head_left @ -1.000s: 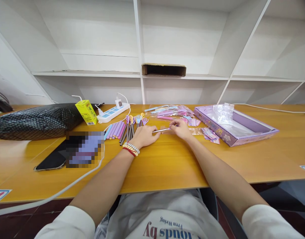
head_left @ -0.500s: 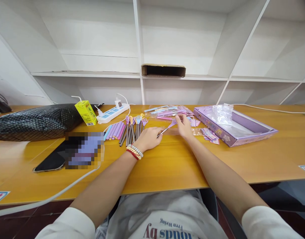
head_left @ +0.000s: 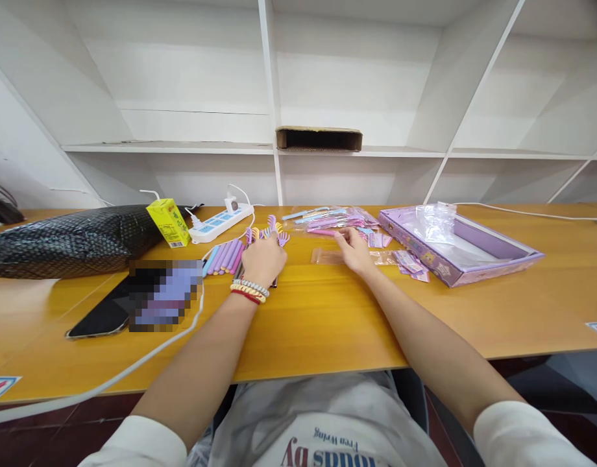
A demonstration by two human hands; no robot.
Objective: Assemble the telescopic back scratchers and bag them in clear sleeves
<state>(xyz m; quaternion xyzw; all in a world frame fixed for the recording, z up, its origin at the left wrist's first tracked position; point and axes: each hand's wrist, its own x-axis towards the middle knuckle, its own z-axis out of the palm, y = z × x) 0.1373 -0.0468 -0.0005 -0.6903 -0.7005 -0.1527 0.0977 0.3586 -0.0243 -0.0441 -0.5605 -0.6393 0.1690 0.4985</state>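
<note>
My left hand [head_left: 263, 261], with bracelets at the wrist, is over the metal rods with coloured claw-shaped heads [head_left: 283, 239]. A purple claw head [head_left: 271, 221] stands up at its fingertips, so the hand appears closed on that claw stick. My right hand [head_left: 355, 251] has thumb and fingers close together by the clear plastic sleeves [head_left: 328, 257]; whether anything is between them is too small to tell. Purple, pink and blue tubes [head_left: 225, 255] lie left of the claw sticks. Behind my right hand is a pile of wrapped sticks [head_left: 328, 217]. Small printed cards [head_left: 409, 262] lie to its right.
A purple open box [head_left: 454, 275] holding clear plastic is on the right. Left are a power strip [head_left: 223, 224], a yellow drink carton [head_left: 169, 222], a black wrapped package [head_left: 79, 240] and a black phone [head_left: 108, 305]. A white cable crosses the table's left side.
My left hand has moved left from the middle of the table to the claw sticks, taking the purple claw stick away from my right hand. My right hand has shifted slightly, its fingertips lower.
</note>
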